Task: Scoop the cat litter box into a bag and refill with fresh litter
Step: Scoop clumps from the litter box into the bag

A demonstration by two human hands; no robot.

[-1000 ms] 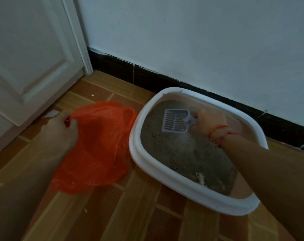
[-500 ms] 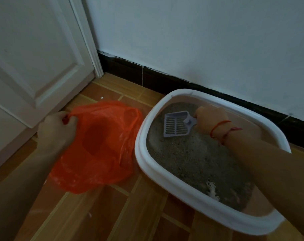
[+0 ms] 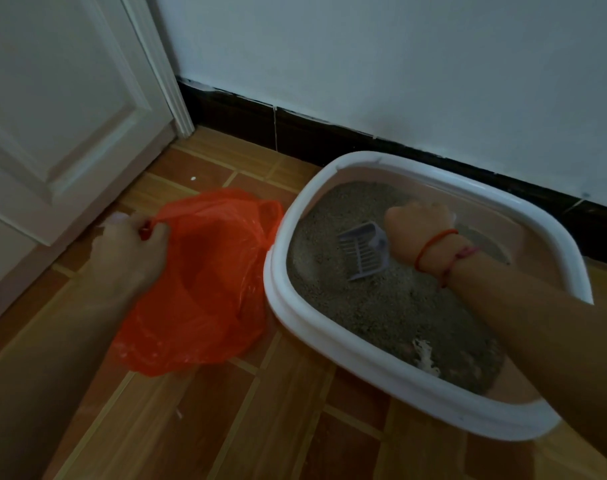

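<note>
Litter box: one; scoop: one; bag: one.

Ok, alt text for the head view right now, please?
The right hand holds a slotted grey plastic scoop in the grey litter of a white-rimmed litter box by the wall. The left hand pinches the edge of an orange plastic bag lying on the wood-pattern floor beside it.

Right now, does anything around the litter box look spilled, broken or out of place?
One oddity: a ragged white scrap lies on the grey litter by the near rim of the litter box; I cannot tell what it is. A small white speck lies on the floor.
</note>
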